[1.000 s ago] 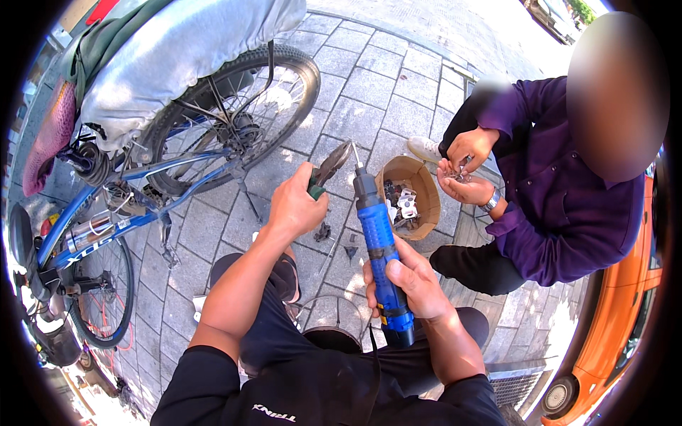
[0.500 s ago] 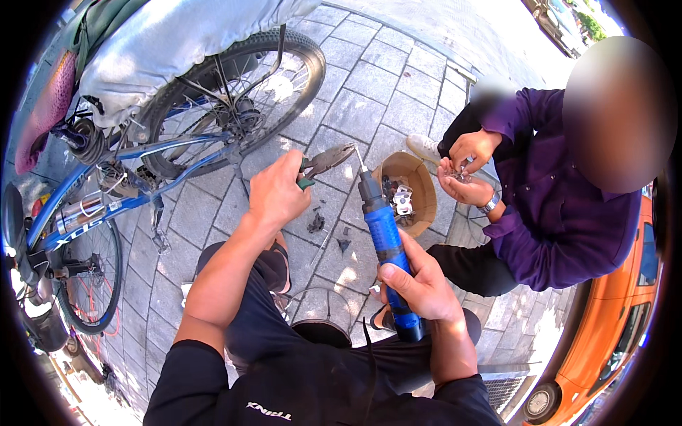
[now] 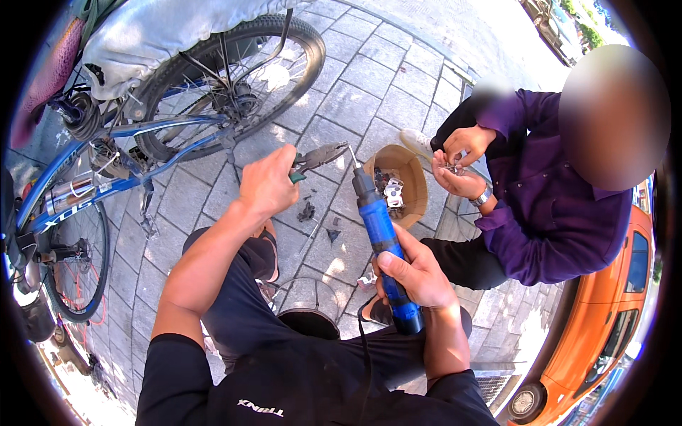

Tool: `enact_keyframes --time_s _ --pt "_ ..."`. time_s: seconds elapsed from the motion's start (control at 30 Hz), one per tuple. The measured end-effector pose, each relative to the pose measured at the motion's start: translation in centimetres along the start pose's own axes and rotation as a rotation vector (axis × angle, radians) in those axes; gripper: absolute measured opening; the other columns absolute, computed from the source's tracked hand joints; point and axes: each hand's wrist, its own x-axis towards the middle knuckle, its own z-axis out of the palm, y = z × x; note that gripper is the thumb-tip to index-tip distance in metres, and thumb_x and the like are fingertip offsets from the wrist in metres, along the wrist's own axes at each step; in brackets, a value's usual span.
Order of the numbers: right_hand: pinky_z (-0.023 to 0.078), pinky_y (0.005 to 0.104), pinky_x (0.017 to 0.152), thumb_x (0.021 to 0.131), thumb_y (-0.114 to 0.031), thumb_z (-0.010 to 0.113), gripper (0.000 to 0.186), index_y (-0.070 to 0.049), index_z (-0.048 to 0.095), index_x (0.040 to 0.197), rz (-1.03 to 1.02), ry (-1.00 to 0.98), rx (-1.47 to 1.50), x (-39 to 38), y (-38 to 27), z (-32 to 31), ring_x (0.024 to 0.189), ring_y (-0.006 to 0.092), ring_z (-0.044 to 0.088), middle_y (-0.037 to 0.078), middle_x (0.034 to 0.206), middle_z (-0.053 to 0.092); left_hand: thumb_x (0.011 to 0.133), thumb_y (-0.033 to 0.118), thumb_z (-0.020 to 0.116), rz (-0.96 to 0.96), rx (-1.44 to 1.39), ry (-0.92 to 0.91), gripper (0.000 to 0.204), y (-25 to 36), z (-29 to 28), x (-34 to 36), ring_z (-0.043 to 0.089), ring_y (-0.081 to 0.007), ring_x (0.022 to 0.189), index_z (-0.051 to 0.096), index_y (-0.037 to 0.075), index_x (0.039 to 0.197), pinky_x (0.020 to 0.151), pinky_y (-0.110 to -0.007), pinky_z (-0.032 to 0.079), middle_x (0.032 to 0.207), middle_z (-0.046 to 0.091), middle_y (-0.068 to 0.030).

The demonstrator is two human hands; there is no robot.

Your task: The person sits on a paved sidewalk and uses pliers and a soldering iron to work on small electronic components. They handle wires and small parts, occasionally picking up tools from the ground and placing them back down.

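My left hand (image 3: 268,179) is closed round the green handles of a pair of pliers (image 3: 321,155). Their dark jaws point right and meet the tip of a thin metal bit (image 3: 353,156); whether they grip it I cannot tell. That bit sticks out of a blue, cylindrical electric screwdriver (image 3: 378,226), tilted with its bit end away from me. My right hand (image 3: 419,275) wraps round its lower body, thumb on top. Just beyond the screwdriver stands an open cardboard box (image 3: 415,174) with white and dark small parts inside.
Opposite on the right crouches a person in a purple jacket (image 3: 547,227), small bits in their cupped hands (image 3: 458,170). A blue bicycle (image 3: 106,186) stands at left. Dark scraps (image 3: 306,211) lie on the paving, a dark bucket (image 3: 309,323) between my legs. An orange car (image 3: 604,319) is at right.
The whole view has shifted a little, so most things sit slightly further left. Both hands keep their grips, and the plier jaws remain at the bit's tip.
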Motion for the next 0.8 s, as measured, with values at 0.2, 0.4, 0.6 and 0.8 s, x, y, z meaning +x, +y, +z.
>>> enact_keyframes --time_s 0.2,0.4,0.6,0.8 --pt "0.058 0.0332 0.054 0.105 -0.029 0.070 0.069 -0.013 0.038 0.164 0.034 -0.033 0.079 0.2 0.3 -0.6 0.068 0.0150 0.066 0.004 0.094 0.061 0.079 0.007 0.074 0.009 -0.016 -0.014 0.032 -0.3 0.5 -0.3 0.068 -0.0456 0.085 0.050 0.009 0.100 0.071 -0.056 0.052 0.092 0.068 -0.0137" --pt "0.058 0.0340 0.051 0.105 -0.030 0.070 0.066 -0.013 0.041 0.161 0.075 -0.040 0.171 0.2 -0.1 -0.7 0.065 0.0164 0.066 0.005 0.092 0.062 0.078 0.006 0.074 0.019 0.029 -0.034 0.036 -0.6 0.6 -0.4 0.069 -0.0465 0.086 0.049 0.008 0.104 0.071 -0.057 0.052 0.094 0.068 -0.0154" --pt "0.057 0.0337 0.051 0.104 -0.034 0.071 0.066 -0.011 0.043 0.159 0.063 -0.050 0.196 0.4 0.1 -1.2 0.062 0.0174 0.067 0.008 0.091 0.063 0.078 0.006 0.075 0.008 0.021 -0.064 0.036 -0.5 0.6 -0.3 0.069 -0.0460 0.086 0.050 0.007 0.103 0.071 -0.057 0.052 0.094 0.068 -0.0159" --pt "0.057 0.0348 0.049 0.103 -0.035 0.072 0.066 -0.008 0.045 0.156 0.083 -0.071 0.342 0.2 0.1 -1.2 0.061 0.0208 0.068 0.012 0.091 0.064 0.077 0.005 0.076 0.007 0.014 -0.040 0.036 -0.9 0.8 -0.5 0.069 -0.0453 0.086 0.050 0.007 0.102 0.071 -0.056 0.052 0.094 0.068 -0.0156"
